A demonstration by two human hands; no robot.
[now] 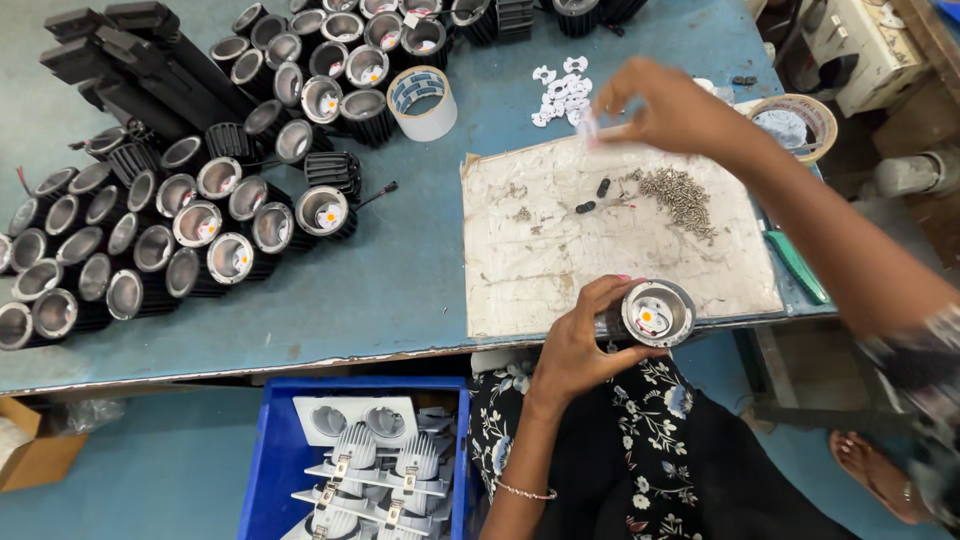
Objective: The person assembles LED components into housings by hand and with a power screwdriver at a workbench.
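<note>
My left hand grips a black finned round lamp housing with a shiny reflector and an orange centre, held at the near edge of a worn white board. My right hand hovers over the board's far edge, its fingers pinched on a small pale blurred piece. A heap of small white cut-out pieces lies just left of that hand. A pile of small screws sits on the board below it.
Many black lamp housings crowd the left of the blue table. Tape rolls lie at the back. A green-handled tool rests at the board's right. A blue crate of silver finned parts stands below.
</note>
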